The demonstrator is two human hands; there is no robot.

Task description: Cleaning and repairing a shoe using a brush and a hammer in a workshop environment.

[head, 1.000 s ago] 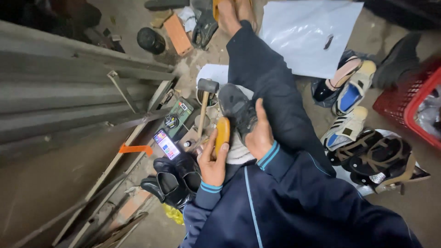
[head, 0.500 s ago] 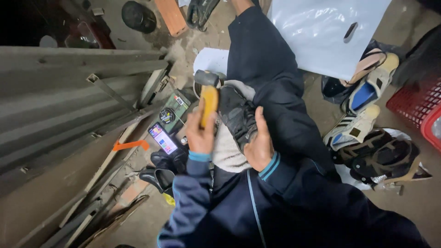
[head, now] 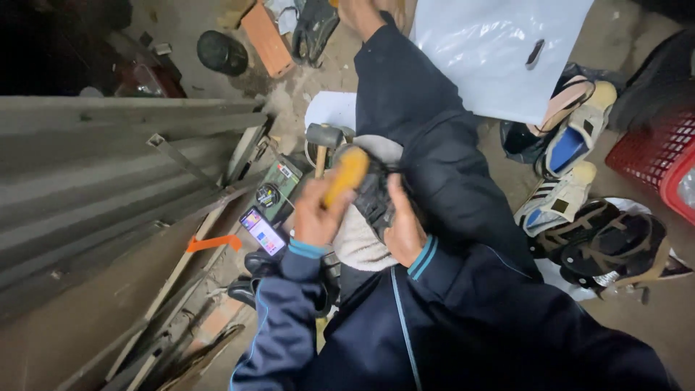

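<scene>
My left hand [head: 315, 211] grips an orange-handled tool [head: 346, 174], whose handle slants up and to the right over a dark shoe [head: 373, 199]. The shoe lies on a pale cloth [head: 358, 242] in my lap. My right hand [head: 402, 226] presses on the shoe from the right and holds it down. The tool's working end is hidden behind hand and shoe. My dark-trousered leg [head: 420, 130] stretches away toward the top of the view.
A hammer [head: 323, 137] lies on the floor just beyond the shoe, with a lit phone [head: 262, 230] and a green box [head: 279, 185] to its left. Corrugated metal sheets [head: 101, 181] fill the left. Sneakers [head: 572, 141], sandals [head: 615, 242] and a red basket [head: 662, 163] sit on the right.
My left hand has lifted the orange-handled tool off the shoe and swung it to the right over the shoe. My right hand stays on the shoe.
</scene>
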